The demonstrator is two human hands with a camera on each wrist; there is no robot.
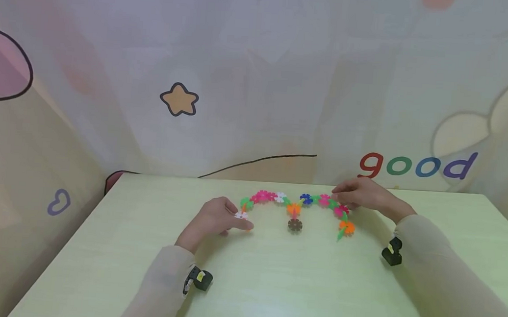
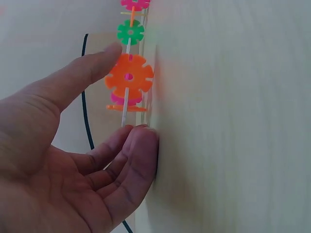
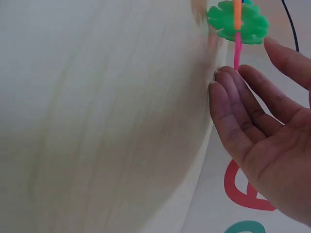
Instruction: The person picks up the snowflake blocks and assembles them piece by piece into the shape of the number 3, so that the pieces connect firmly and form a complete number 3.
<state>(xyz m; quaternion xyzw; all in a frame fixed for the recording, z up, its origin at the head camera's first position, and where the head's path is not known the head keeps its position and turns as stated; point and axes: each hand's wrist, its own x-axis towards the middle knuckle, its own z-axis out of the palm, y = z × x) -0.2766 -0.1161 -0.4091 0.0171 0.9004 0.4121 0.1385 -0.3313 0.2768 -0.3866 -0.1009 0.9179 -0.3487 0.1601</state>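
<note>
A chain of colourful plastic snowflake discs lies on the table in an arch, with a short middle branch ending in a brown disc (image 1: pixel 295 225). My left hand (image 1: pixel 220 217) is at the chain's left end. Its thumb and fingertips hold a white disc (image 2: pixel 125 109) by its edges, beside an orange disc (image 2: pixel 138 73). At the right side, my right hand (image 1: pixel 362 193) rests by the chain with fairly straight fingers. Its fingertips touch a pink disc (image 3: pixel 237 51) seen edge-on, and the thumb is close to a green disc (image 3: pixel 252 26). An orange disc (image 1: pixel 348 227) lies nearer me.
The pale wooden table (image 1: pixel 271 287) spreads toward me in front of the chain. A printed cloth backdrop (image 1: pixel 257 104) with a star and coloured letters hangs behind the far edge. Each sleeve carries a small black wrist camera (image 1: pixel 201 278).
</note>
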